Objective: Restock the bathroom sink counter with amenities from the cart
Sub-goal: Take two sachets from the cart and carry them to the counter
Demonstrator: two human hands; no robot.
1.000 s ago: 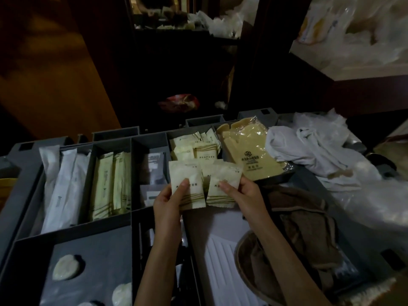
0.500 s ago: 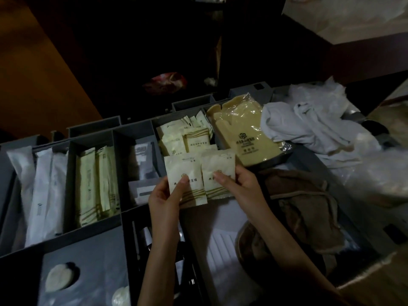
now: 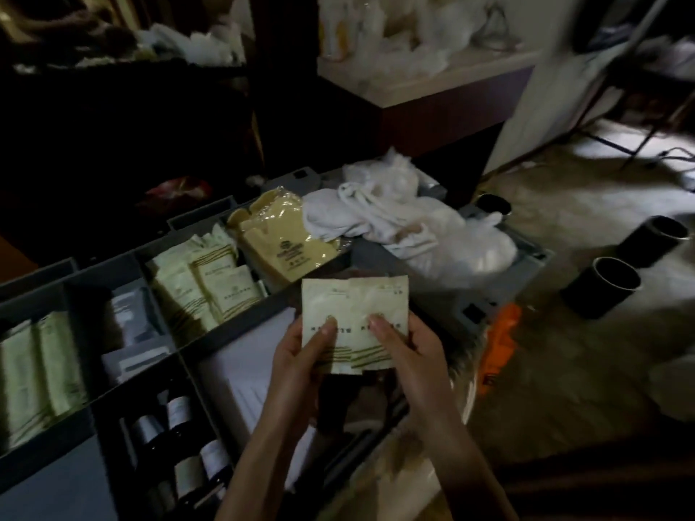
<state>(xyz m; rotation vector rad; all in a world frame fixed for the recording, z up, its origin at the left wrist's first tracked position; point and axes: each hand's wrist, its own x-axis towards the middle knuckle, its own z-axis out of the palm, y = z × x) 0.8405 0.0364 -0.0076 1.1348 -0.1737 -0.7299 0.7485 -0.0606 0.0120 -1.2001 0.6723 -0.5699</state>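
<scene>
left hand (image 3: 297, 364): thumb on top, pinching | right hand (image 3: 411, 357): same

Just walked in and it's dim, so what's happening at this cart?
A person at the cart holds two cream sachets side by side: the left hand pinches the left sachet, the right hand the right sachet. A cart compartment beside them holds spare sachets.

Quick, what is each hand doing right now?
Left hand: pinches the left packet.
Right hand: pinches the right packet.
</scene>
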